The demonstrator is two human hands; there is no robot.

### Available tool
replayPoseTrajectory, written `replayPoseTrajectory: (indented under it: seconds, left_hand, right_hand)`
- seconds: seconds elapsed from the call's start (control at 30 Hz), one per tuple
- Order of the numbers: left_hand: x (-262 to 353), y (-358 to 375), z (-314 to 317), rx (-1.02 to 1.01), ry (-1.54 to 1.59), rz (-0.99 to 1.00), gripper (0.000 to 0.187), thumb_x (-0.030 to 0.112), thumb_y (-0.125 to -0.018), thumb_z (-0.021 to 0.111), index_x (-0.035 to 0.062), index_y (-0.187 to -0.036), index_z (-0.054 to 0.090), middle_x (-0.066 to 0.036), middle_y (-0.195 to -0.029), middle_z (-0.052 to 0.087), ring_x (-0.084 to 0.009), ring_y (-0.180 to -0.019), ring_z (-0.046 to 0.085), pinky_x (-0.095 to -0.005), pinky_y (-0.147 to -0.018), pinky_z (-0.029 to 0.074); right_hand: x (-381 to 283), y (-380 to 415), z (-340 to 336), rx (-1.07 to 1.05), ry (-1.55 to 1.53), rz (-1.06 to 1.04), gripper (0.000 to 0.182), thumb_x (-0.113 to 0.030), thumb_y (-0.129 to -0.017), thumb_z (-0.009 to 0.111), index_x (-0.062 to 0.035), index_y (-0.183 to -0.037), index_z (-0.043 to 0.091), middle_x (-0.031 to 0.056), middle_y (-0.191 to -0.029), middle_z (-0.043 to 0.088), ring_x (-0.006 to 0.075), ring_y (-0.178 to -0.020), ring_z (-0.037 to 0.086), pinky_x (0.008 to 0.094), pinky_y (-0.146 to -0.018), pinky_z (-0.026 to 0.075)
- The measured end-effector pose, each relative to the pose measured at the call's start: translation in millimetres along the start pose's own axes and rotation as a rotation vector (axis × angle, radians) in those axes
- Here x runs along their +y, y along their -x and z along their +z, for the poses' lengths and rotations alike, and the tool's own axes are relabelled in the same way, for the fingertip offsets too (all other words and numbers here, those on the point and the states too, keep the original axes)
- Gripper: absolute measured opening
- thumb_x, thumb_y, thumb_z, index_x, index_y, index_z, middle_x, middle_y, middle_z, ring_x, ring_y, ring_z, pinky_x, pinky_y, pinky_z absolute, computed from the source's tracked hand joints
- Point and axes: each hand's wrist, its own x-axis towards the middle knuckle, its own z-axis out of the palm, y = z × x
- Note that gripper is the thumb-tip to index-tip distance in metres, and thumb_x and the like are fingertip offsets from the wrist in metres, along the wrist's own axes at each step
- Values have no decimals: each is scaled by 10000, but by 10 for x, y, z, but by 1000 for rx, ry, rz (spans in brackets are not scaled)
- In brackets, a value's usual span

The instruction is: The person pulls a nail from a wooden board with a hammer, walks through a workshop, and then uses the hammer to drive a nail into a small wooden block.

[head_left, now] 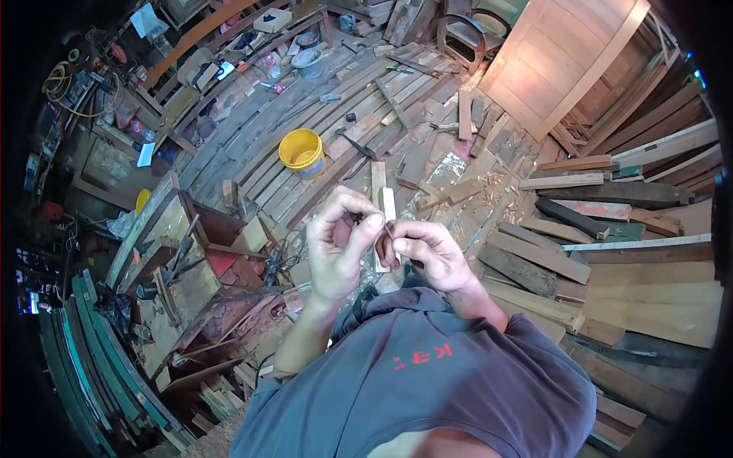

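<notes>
My left hand [341,243] and my right hand [429,255] meet in front of my chest, thumbs and forefingers pinched close together. Between the fingertips shows a small, thin, dark sliver [388,229]; I cannot tell what it is. Behind the hands, lower down, a pale wooden strip [389,203] runs away from me, overlapping a longer narrow board [379,174]. The near ends of both are partly hidden by my fingers. A dark hand tool [356,143] lies on the floor just past them.
A yellow bucket [302,153] stands on the plank floor ahead. To the right are stacked boards and offcuts [534,263], with a large wooden panel [566,57] leaning behind. A wooden workbench [183,294] with tools sits at left. Shavings and scraps litter the floor.
</notes>
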Motion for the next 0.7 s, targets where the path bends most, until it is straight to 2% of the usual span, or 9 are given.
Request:
replayPoseTrajectory:
  seconds: [0.33,0.47,0.7]
  left_hand:
    - [-103,41,81,8,9,-80,20,-6,-852,609,-14,-852,591,-40,-846,521,-93,-772,513,-240,-701,396]
    - [-79,46,154,3,72,-179,39,-8,-874,591,-4,-836,583,-37,-846,520,-85,-777,521,-237,-694,402]
    - [-172,82,201,-18,60,-222,64,47,-905,574,3,-859,584,-19,-831,534,-79,-791,520,-238,-737,406]
  right_hand:
    - [53,101,-61,72,-31,52,235,-114,-973,449,21,-810,550,45,-751,548,117,-706,490,277,-666,419]
    - [79,161,-102,96,-18,61,245,-128,-970,450,19,-802,550,49,-740,549,118,-697,487,277,-667,418]
    - [52,279,-118,156,-55,57,244,-137,-968,468,16,-797,552,47,-736,554,113,-691,484,266,-659,413]
